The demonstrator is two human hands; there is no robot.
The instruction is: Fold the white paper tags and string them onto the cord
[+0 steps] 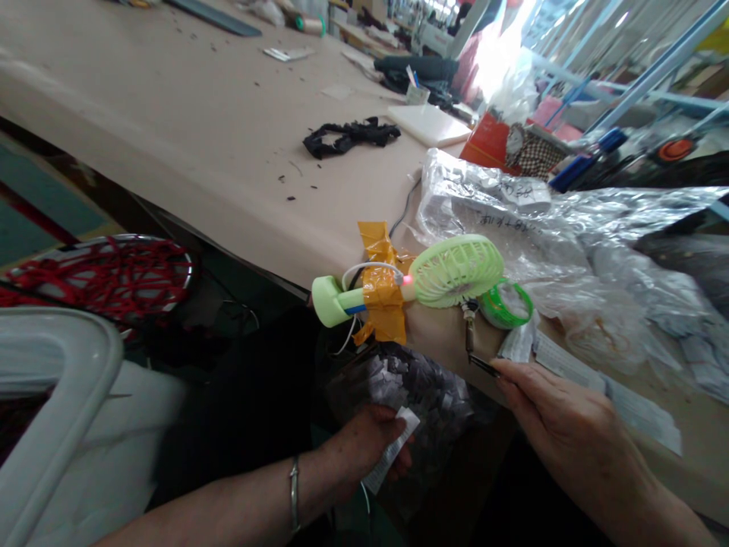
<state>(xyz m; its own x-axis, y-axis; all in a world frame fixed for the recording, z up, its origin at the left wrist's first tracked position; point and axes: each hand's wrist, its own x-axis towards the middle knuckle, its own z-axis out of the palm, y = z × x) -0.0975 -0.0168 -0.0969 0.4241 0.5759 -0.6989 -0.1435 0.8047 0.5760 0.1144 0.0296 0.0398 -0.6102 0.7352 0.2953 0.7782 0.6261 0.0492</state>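
My left hand [373, 444] pinches a narrow white paper label [392, 454] over the dark space in front of the table edge. My right hand [561, 425] is closed on a thin black strip [484, 367]. The far end of that strip meets the lower tip of a small metal rod [469, 334], which points down beside the table edge; whether they touch I cannot tell. Above the rod is a light-green handheld fan [456, 272] with a lit red light, fixed by yellow-brown tape [383, 296].
A green tape roll [506, 304] and clear plastic bags [569, 235] lie at the right. Black tangled straps [353, 137] rest on the table [228, 152]. Below the edge are a bag of paper scraps [399, 384], a white plastic chair [108, 342] and a basket of red strips [114, 273].
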